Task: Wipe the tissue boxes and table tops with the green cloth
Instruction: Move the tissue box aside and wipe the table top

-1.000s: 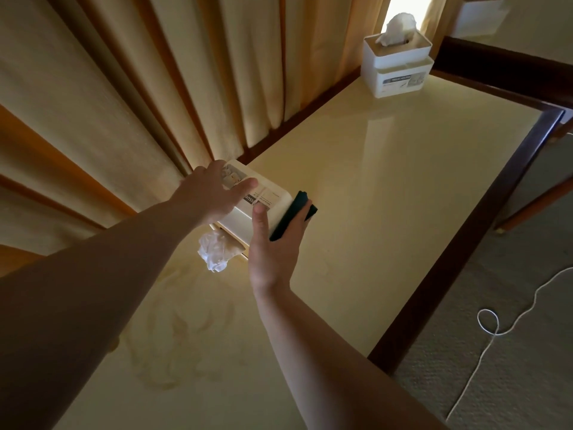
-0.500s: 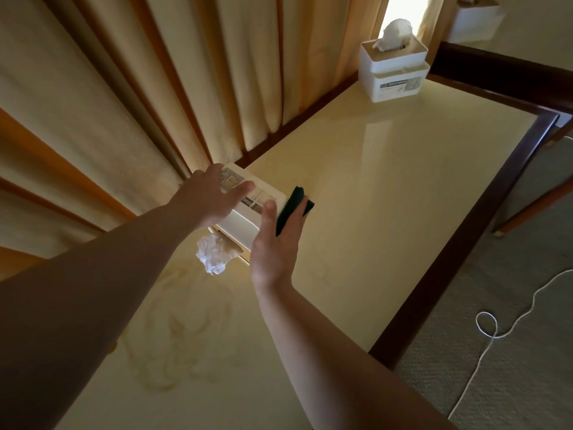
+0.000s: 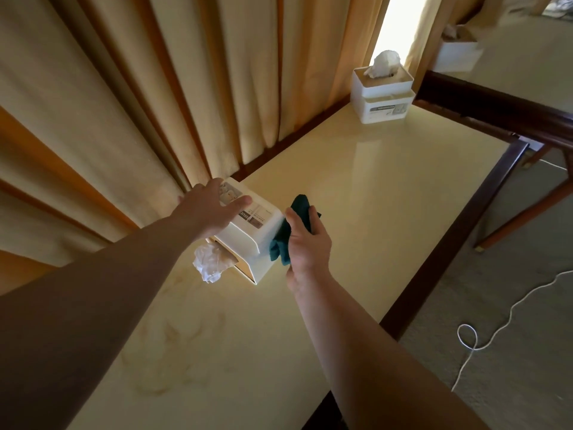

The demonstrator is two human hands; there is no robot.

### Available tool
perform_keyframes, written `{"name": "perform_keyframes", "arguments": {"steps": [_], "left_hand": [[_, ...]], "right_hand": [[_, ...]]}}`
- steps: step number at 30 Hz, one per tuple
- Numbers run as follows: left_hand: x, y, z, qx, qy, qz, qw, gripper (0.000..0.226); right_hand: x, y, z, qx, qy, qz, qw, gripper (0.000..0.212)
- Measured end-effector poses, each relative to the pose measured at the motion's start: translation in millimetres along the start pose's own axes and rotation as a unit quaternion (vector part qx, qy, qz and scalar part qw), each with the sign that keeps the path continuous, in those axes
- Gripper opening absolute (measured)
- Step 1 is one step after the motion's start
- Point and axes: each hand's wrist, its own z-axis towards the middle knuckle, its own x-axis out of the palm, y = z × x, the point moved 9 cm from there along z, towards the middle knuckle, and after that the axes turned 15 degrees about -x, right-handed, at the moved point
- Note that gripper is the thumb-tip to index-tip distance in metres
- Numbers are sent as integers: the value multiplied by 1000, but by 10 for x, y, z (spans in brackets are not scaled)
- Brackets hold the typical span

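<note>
A white tissue box [image 3: 252, 235] lies tipped on its side on the cream table top [image 3: 372, 193], its tissue [image 3: 210, 263] spilling toward me. My left hand [image 3: 210, 209] rests flat on the box's upper face with fingers straight. My right hand [image 3: 305, 240] holds the green cloth [image 3: 290, 231] bunched against the box's right side. A second white tissue box [image 3: 383, 94] stands upright at the table's far corner.
Tan curtains [image 3: 139, 88] hang along the table's left edge. A dark wood rim [image 3: 459, 231] borders the table on the right. A white cord [image 3: 483, 336] lies on the carpet. A third white box [image 3: 459, 54] sits on another table behind.
My right hand has gone from pressing the cloth flat against the box's side to gripping it bunched, a little lower. The left hand stays on the box. The camera has shifted.
</note>
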Motion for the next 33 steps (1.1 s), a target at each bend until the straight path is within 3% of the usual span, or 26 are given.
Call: {"name": "perform_keyframes", "arguments": {"steps": [3,5,7,9,13,15,18,19,21,23,28,33], "left_hand": [[-15,-22,-33,3,-2,8,1000,114],[-14,-7,-31,-4,9,2,1000,119],[-4,12,-29,-9,19,-5,1000,122],[-14,2,-54,-12,21,-6,1000,117],[-46,-23,-100,-11,27,-3,1000,112],[-43,-27,-101,-7,35,-6,999,110],[-47,-18,-67,-2,48,-3,999,104],[-58,-24,-45,1,52,-3,999,105],[-73,-48,2,11,58,22,998,111],[-101,-99,0,18,52,58,997,118],[-205,-283,-248,46,10,26,999,107],[-78,-289,-326,93,27,115,989,114]], "right_hand": [[-38,104,76,20,40,-4,999,53],[-120,155,132,25,47,-11,999,37],[-226,211,221,17,52,-29,998,39],[-357,340,349,-31,63,-108,992,54],[-496,614,530,-149,117,-309,932,53],[-488,594,600,-215,170,-438,856,60],[-435,203,666,-265,291,-638,662,63],[-471,64,670,-257,310,-679,614,62],[-546,-66,644,-247,318,-714,572,61],[-584,-88,641,-272,307,-712,570,59],[-520,-20,695,-289,287,-715,568,50],[-503,65,719,-292,230,-648,665,40]]}}
